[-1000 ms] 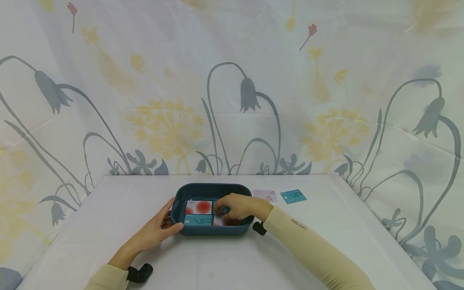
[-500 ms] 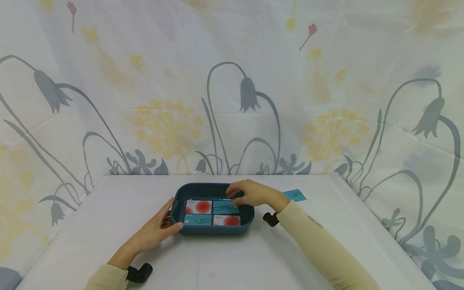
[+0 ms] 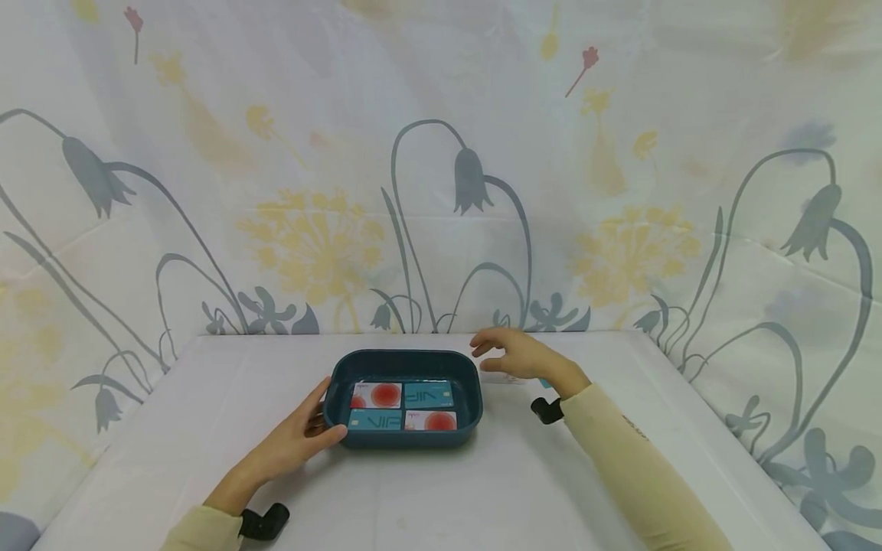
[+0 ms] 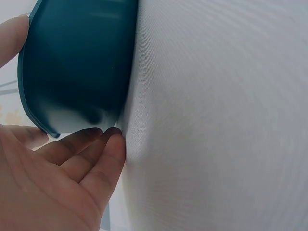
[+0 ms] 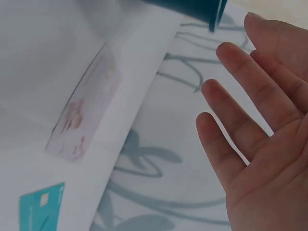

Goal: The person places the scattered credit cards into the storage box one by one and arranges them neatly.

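A dark teal tray (image 3: 403,438) stands on the white table. In it lie two teal VIP cards, one at the far right (image 3: 429,393) and one at the near left (image 3: 374,420). Two white cards with red circles fill the other places, far left (image 3: 376,395) and near right (image 3: 430,421). My left hand (image 3: 296,432) holds the tray's left end, thumb at the near rim and fingers around the side. Beyond the tray's right end, my right hand (image 3: 517,353) hovers with loose fingers and nothing in them. Below it lies a pale pink card (image 5: 86,108), mostly hidden in the head view.
Another teal card (image 5: 42,208) lies on the table to the right of the pale one, almost covered by my right wrist in the head view. A flower-printed cloth (image 3: 441,229) hangs behind the table's far edge (image 3: 269,335).
My right hand has left the cards inside the tray and moved right, over the tray's rim, to above the pale card. The left hand and the tray have stayed in place.
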`<state>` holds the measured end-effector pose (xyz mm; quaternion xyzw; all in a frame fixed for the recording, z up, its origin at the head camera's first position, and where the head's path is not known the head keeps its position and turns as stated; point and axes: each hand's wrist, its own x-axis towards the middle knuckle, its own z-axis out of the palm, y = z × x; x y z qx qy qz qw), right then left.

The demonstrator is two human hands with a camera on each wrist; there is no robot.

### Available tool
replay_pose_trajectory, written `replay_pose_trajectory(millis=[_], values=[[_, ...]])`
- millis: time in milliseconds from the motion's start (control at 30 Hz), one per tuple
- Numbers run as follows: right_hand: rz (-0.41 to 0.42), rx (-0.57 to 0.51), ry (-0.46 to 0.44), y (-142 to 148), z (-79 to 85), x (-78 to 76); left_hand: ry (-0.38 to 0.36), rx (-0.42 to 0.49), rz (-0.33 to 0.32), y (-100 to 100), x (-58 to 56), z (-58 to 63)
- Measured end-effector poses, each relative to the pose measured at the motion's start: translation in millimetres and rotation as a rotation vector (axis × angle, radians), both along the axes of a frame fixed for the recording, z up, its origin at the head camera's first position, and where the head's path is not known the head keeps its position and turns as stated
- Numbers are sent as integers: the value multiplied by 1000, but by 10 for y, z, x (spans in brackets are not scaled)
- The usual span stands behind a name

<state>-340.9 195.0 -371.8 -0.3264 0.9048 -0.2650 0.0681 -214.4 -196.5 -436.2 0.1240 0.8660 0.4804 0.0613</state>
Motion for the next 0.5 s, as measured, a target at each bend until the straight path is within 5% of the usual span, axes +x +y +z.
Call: replay_pose_trajectory(millis=[500], values=[[-94, -73, -33, 399, -256, -151, -6, 6, 4, 3, -6, -13]])
